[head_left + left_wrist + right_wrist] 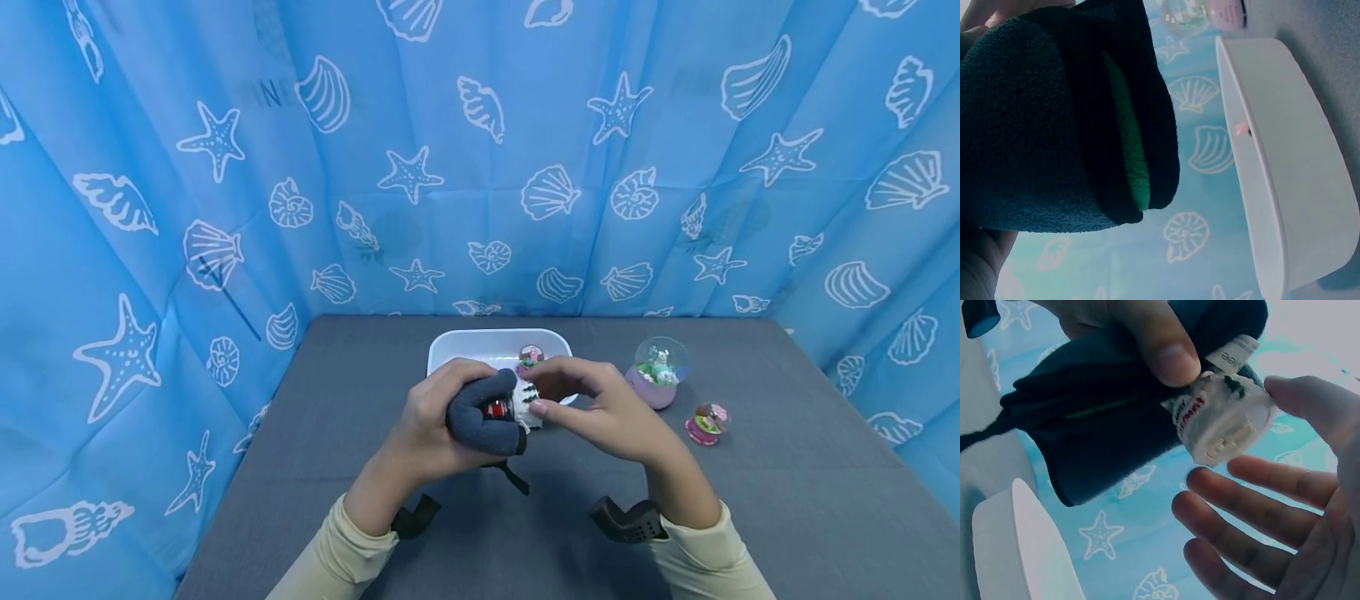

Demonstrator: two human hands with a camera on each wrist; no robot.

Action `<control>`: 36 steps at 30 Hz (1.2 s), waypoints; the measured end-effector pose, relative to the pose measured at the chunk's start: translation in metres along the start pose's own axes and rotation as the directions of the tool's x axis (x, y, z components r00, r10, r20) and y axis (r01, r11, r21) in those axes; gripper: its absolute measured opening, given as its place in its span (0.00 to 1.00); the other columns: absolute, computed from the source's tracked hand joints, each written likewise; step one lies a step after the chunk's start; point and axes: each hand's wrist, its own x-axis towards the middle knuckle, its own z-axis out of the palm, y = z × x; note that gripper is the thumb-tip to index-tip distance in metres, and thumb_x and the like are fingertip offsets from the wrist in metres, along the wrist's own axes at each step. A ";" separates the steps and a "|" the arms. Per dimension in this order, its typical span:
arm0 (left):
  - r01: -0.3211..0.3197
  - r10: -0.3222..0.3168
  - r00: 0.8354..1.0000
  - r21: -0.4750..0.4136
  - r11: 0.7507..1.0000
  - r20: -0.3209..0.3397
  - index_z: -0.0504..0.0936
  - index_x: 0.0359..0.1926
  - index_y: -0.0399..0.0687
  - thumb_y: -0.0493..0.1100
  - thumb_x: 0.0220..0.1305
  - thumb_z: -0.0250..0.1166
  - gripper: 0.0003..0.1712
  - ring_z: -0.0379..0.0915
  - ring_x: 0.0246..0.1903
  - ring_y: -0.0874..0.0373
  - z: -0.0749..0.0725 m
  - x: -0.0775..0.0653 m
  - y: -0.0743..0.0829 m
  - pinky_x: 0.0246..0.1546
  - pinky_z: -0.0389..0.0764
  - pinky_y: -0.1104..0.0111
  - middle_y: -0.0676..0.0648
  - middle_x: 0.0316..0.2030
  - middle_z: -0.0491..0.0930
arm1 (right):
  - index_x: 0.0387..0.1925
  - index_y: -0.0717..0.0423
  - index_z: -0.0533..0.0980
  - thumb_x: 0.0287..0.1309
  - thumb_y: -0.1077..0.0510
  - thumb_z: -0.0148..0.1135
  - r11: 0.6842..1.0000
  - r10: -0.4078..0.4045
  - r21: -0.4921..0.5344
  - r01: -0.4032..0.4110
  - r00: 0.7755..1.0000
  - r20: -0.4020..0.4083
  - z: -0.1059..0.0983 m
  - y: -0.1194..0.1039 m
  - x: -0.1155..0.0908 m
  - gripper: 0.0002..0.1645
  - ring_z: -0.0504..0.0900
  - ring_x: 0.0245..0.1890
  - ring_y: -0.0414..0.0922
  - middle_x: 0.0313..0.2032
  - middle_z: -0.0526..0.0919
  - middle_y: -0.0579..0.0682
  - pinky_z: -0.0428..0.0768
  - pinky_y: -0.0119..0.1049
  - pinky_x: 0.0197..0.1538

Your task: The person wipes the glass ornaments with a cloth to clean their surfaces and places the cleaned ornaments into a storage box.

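My left hand [438, 417] grips a dark blue-grey cloth [480, 429] folded around a small snow globe. The globe's white base [1225, 425], with red lettering and dark green bits, points out toward the right; the cloth hides most of the globe. My left thumb [1175, 362] presses on the cloth beside the base, near a white tag [1235, 353]. In the left wrist view a green layer [1129, 137] shows inside the cloth fold. My right hand [600, 408] is at the base, thumb tip on its edge and the other fingers spread and extended beside it.
A white tray [457, 340] stands behind the hands, with a small pink snow globe [531, 357] in it. On the grey table [360, 375], to the right, are a larger lilac-based snow globe [654, 385] and a small pink-based one [705, 427]. A blue shell-patterned curtain [480, 167] hangs behind.
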 end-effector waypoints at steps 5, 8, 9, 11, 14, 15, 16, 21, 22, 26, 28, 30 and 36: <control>-0.003 0.002 1.000 -0.009 1.000 -0.005 0.78 0.58 0.41 0.38 0.40 0.89 0.42 0.82 0.50 0.52 0.000 -0.001 -0.002 0.55 0.87 0.58 0.44 0.50 0.84 | 0.64 0.56 0.80 0.54 0.67 0.79 0.995 -0.097 0.031 0.097 0.995 0.003 -0.004 0.000 -0.002 0.34 0.87 0.55 0.44 0.57 0.87 0.54 0.88 0.42 0.55; 0.003 -0.003 1.000 -0.016 1.000 -0.008 0.79 0.58 0.41 0.38 0.40 0.89 0.42 0.82 0.50 0.53 0.000 -0.001 -0.003 0.54 0.87 0.59 0.45 0.50 0.84 | 0.65 0.55 0.79 0.50 0.67 0.83 0.991 -0.126 0.048 0.124 0.992 0.019 -0.004 -0.001 -0.002 0.39 0.86 0.59 0.45 0.58 0.86 0.53 0.88 0.44 0.57; 0.004 -0.004 1.000 -0.018 1.000 -0.009 0.79 0.58 0.41 0.38 0.40 0.89 0.42 0.82 0.50 0.53 0.000 -0.001 -0.003 0.54 0.87 0.59 0.45 0.50 0.84 | 0.65 0.56 0.79 0.49 0.67 0.83 0.990 -0.131 0.053 0.130 0.991 0.024 -0.004 -0.002 -0.002 0.39 0.85 0.60 0.45 0.59 0.86 0.52 0.87 0.44 0.57; 0.008 -0.008 1.000 -0.023 1.000 -0.011 0.79 0.58 0.42 0.38 0.40 0.89 0.42 0.82 0.49 0.53 0.000 -0.001 -0.003 0.54 0.87 0.59 0.45 0.50 0.84 | 0.65 0.56 0.79 0.49 0.67 0.84 0.989 -0.135 0.057 0.133 0.990 0.032 -0.003 -0.003 -0.002 0.39 0.84 0.61 0.46 0.59 0.86 0.51 0.87 0.44 0.58; 0.012 -0.012 1.000 -0.029 1.000 -0.013 0.79 0.58 0.42 0.39 0.41 0.89 0.41 0.82 0.49 0.53 0.000 -0.002 -0.003 0.53 0.86 0.60 0.45 0.50 0.84 | 0.63 0.57 0.80 0.49 0.68 0.83 0.988 -0.149 0.052 0.147 0.988 0.033 -0.003 -0.003 -0.001 0.38 0.85 0.61 0.45 0.59 0.86 0.51 0.87 0.43 0.58; 0.011 -0.011 1.000 -0.031 0.999 -0.014 0.79 0.58 0.41 0.39 0.41 0.89 0.41 0.82 0.49 0.53 0.000 -0.002 -0.003 0.53 0.86 0.61 0.45 0.50 0.84 | 0.63 0.57 0.80 0.49 0.68 0.83 0.987 -0.157 0.048 0.155 0.987 0.031 -0.003 -0.003 -0.001 0.37 0.85 0.60 0.45 0.59 0.86 0.51 0.87 0.42 0.58; 0.010 -0.010 1.000 -0.031 0.999 -0.015 0.79 0.58 0.41 0.40 0.41 0.89 0.41 0.82 0.49 0.54 0.000 -0.002 -0.003 0.53 0.86 0.61 0.45 0.50 0.84 | 0.62 0.57 0.81 0.49 0.68 0.83 0.985 -0.165 0.045 0.164 0.986 0.029 -0.003 -0.003 -0.001 0.37 0.85 0.60 0.44 0.58 0.87 0.52 0.87 0.42 0.57; -0.007 0.006 1.000 -0.025 1.000 -0.021 0.79 0.58 0.41 0.44 0.42 0.89 0.41 0.82 0.50 0.55 0.000 -0.001 -0.003 0.53 0.86 0.63 0.45 0.50 0.84 | 0.60 0.59 0.82 0.47 0.69 0.84 0.973 -0.228 0.025 0.227 0.974 0.008 -0.003 -0.001 -0.001 0.36 0.87 0.56 0.42 0.57 0.88 0.54 0.88 0.39 0.55; -0.008 0.008 1.000 -0.022 1.000 -0.020 0.79 0.58 0.41 0.44 0.42 0.89 0.42 0.82 0.50 0.55 0.000 0.000 -0.002 0.53 0.86 0.63 0.45 0.50 0.84 | 0.60 0.59 0.82 0.46 0.69 0.84 0.971 -0.240 0.021 0.239 0.971 0.003 -0.002 0.000 -0.001 0.36 0.87 0.56 0.42 0.56 0.88 0.55 0.88 0.39 0.55; -0.009 0.009 1.000 -0.020 1.000 -0.014 0.79 0.58 0.41 0.44 0.42 0.90 0.42 0.82 0.50 0.55 0.000 0.000 -0.002 0.53 0.86 0.63 0.45 0.50 0.83 | 0.59 0.59 0.83 0.45 0.69 0.85 0.968 -0.253 0.005 0.253 0.967 -0.014 -0.003 0.002 -0.002 0.36 0.88 0.54 0.42 0.55 0.89 0.55 0.89 0.38 0.53; -0.006 0.006 1.000 -0.017 1.000 -0.015 0.79 0.58 0.41 0.44 0.42 0.90 0.42 0.82 0.50 0.55 0.000 0.000 -0.002 0.53 0.86 0.63 0.46 0.50 0.83 | 0.59 0.59 0.83 0.46 0.68 0.85 0.973 -0.232 0.003 0.232 0.973 -0.012 -0.003 0.001 -0.002 0.36 0.88 0.54 0.42 0.55 0.89 0.54 0.89 0.38 0.52; -0.005 0.004 1.000 -0.018 1.000 -0.019 0.79 0.58 0.41 0.45 0.43 0.90 0.42 0.83 0.49 0.55 0.000 0.000 -0.002 0.53 0.86 0.63 0.46 0.50 0.84 | 0.60 0.58 0.83 0.47 0.67 0.84 0.978 -0.206 0.002 0.207 0.978 -0.005 -0.003 0.000 -0.002 0.36 0.89 0.53 0.42 0.56 0.89 0.53 0.89 0.40 0.51; -0.011 0.011 1.000 -0.019 1.000 -0.019 0.79 0.58 0.40 0.45 0.43 0.89 0.42 0.83 0.50 0.55 0.000 0.000 -0.001 0.54 0.86 0.63 0.45 0.50 0.84 | 0.62 0.56 0.83 0.51 0.66 0.82 0.992 -0.129 0.015 0.129 0.992 0.014 -0.004 -0.001 -0.003 0.34 0.90 0.47 0.42 0.53 0.90 0.49 0.90 0.41 0.49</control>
